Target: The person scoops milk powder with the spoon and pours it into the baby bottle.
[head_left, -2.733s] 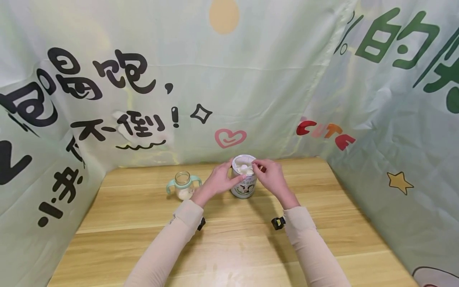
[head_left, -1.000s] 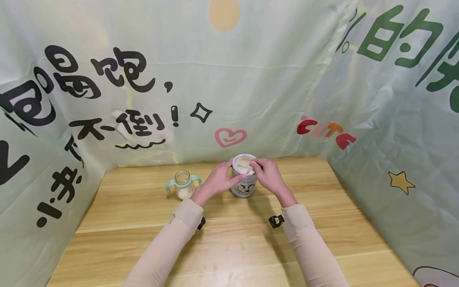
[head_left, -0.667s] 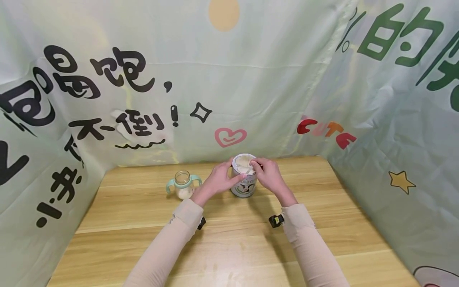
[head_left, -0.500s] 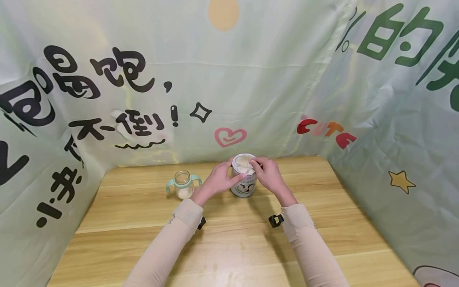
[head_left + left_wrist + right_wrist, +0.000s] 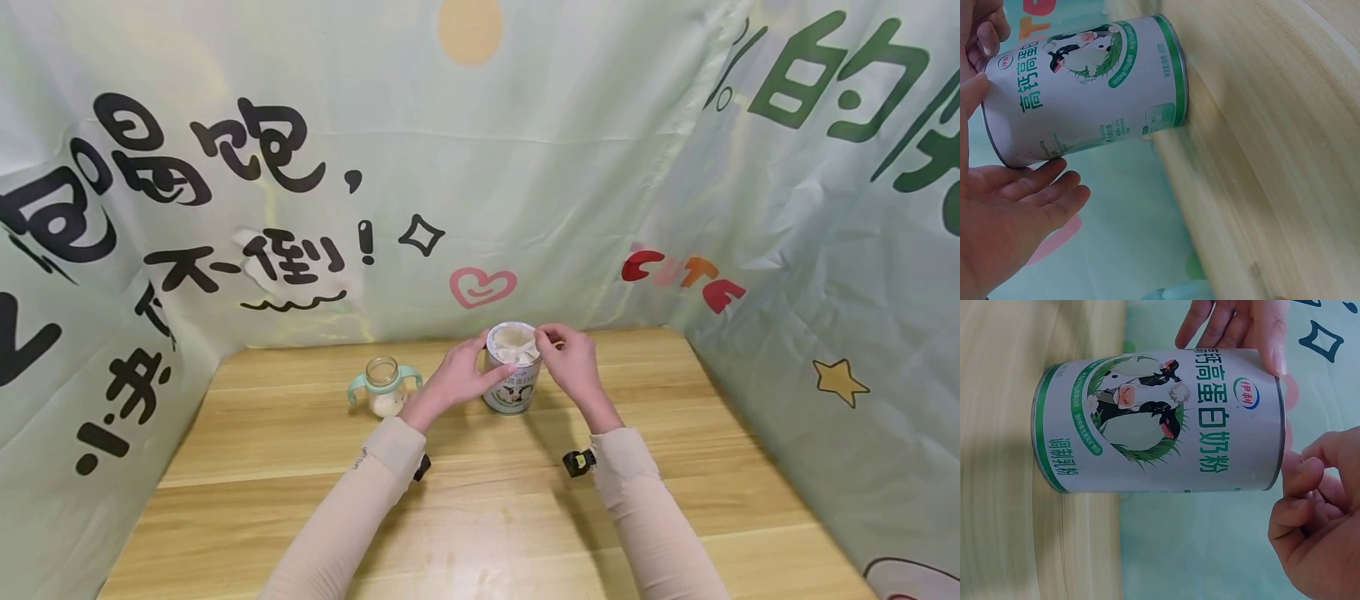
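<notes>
Holding can [image 5: 512,395] near far edge of tabletop [image 5: 480,517], clasped in left grip [image 5: 457,372]; pressing right grip [image 5: 572,362] together beside can's rim, cannot tell on what.

At lower left, your left hand [image 5: 1007,222] is holding the can [image 5: 1094,94], which is appearing sideways at upper left. Your right hand [image 5: 984,37] is showing bent fingers in the upper-left corner. The wooden table [image 5: 1272,137] is filling the right.

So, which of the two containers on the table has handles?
The small bottle, left of the milk powder can: it has two pale green handles. The can, held by the left hand, shows none.
</notes>
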Available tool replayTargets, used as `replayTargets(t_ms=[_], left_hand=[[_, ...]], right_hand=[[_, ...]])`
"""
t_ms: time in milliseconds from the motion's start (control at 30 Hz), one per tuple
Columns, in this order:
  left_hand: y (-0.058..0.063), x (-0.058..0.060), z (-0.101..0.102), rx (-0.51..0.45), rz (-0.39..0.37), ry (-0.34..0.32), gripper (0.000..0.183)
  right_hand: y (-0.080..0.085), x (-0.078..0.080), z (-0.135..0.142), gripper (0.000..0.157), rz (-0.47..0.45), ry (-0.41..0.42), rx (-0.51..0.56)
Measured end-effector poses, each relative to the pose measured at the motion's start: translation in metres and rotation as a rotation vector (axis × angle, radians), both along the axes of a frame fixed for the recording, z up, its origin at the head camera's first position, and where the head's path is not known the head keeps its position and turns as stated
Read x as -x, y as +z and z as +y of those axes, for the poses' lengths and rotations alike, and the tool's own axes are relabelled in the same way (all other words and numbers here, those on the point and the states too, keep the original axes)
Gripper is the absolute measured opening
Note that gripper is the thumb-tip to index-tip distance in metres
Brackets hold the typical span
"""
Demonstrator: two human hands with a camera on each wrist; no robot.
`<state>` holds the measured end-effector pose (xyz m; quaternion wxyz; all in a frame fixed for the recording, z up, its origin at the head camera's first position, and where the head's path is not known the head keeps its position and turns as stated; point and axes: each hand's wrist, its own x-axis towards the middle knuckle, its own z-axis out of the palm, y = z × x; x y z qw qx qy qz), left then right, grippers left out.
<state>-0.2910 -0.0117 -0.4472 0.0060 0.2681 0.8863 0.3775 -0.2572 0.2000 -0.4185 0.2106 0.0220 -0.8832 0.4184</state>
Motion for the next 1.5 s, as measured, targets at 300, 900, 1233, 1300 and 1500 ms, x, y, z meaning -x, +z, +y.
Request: replayTargets(t_ms=[300, 900, 1233, 1300, 1500], left_hand=[[0.0, 0.0, 0.001, -0.005, -0.002, 0.002, 0.094], [0.003, -0.002, 0.003, 0.008, -0.011, 0.006, 0.094], [0.003, -0.002, 0.003, 0.012, -0.015, 0.011, 0.094], [0.003, -0.001, 0.003, 0.004, -0.024, 0.013, 0.095], [0.005, 0.0, 0.001, 0.005, -0.044, 0.027, 0.098]], right_hand=[[0.003, -0.002, 0.003, 0.027, -0.042, -0.014, 0.15], [0.006, 0.001, 0.014, 0.026, -0.213, -0.089, 0.592], [0.008, 0.0, 0.015, 0.028, -0.238, -0.087, 0.629], [0.009, -0.001, 0.015, 0.028, -0.237, -0.087, 0.633], [0.014, -0.001, 0.015, 0.028, -0.227, -0.077, 0.649]])
